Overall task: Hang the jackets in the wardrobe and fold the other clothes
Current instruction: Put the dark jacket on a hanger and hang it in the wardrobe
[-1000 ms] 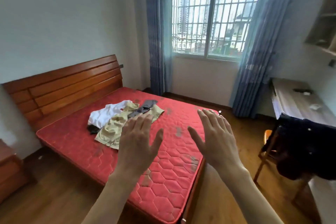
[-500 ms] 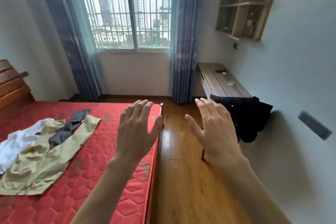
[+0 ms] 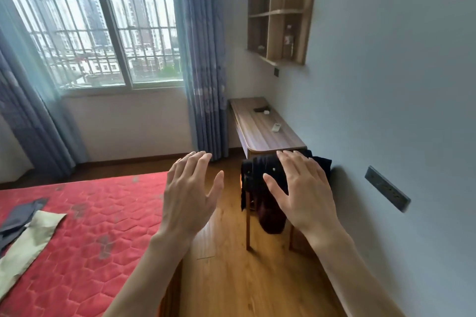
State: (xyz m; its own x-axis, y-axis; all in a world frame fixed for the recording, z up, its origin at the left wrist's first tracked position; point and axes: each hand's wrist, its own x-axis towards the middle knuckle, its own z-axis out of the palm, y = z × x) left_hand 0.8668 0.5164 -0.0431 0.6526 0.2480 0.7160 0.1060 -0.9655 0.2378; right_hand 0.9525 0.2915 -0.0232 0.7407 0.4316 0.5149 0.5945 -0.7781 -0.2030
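A: Jackets first: the dark jacket (image 3: 260,170) is draped over a wooden chair (image 3: 247,224) at the near end of the desk (image 3: 260,131), against the right wall. It isn't hung yet, and I can't see a wardrobe.

B: And the folding?

A: Not done, I'd say. A beige garment (image 3: 25,244) and a grey one (image 3: 18,216) lie spread loose on the red mattress (image 3: 103,226), at its left.

B: The hands?

A: Both raised with fingers straight, holding nothing. The left hand (image 3: 190,198) is over the floor beside the bed; the right hand (image 3: 301,190) is in front of the jacket, whether touching it I can't tell.

B: The room?

A: Wood floor (image 3: 231,278), barred window (image 3: 90,31), blue curtains (image 3: 203,59), a wall shelf (image 3: 278,10).
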